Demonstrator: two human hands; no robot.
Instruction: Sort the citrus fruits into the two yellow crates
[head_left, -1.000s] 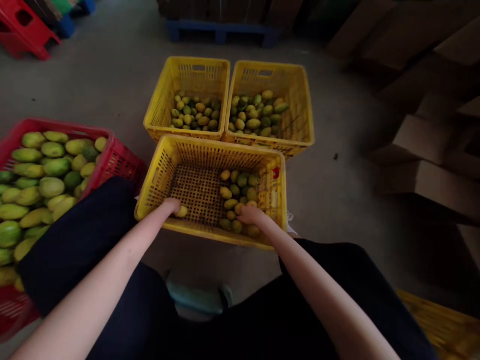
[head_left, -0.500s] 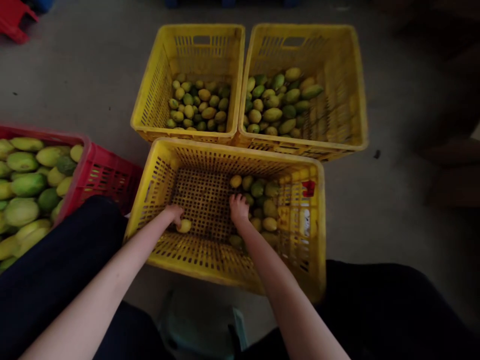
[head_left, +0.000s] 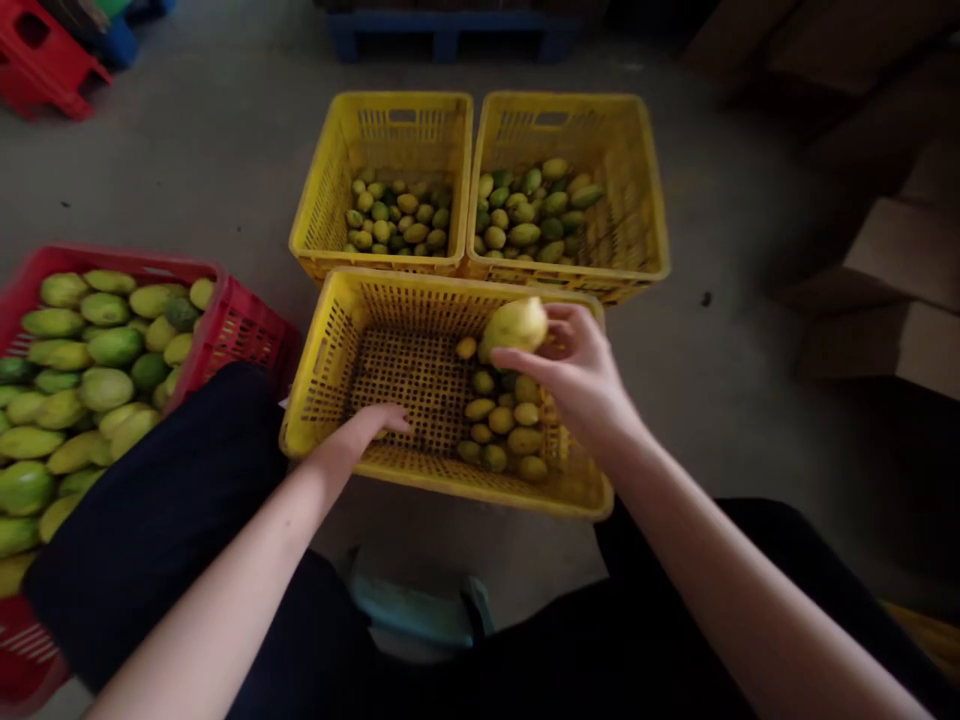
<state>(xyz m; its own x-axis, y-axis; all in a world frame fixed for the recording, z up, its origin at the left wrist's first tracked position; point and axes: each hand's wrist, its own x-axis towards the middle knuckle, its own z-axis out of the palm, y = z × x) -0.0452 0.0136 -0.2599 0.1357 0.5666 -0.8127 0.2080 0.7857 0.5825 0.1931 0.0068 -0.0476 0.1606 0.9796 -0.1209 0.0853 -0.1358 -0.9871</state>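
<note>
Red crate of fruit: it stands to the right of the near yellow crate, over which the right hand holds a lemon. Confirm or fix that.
The side is wrong: in the head view, the red crate stands to the left of the near yellow crate, over which the right hand holds a lemon.

Yellow at centre, a slotted crate (head_left: pixel 319 365), dark dots gridding its base! Pale yellow-green fruit (head_left: pixel 516 325) right of centre, a red basket (head_left: pixel 240 335) at left, blue pallet (head_left: pixel 446 42) up top!
</note>
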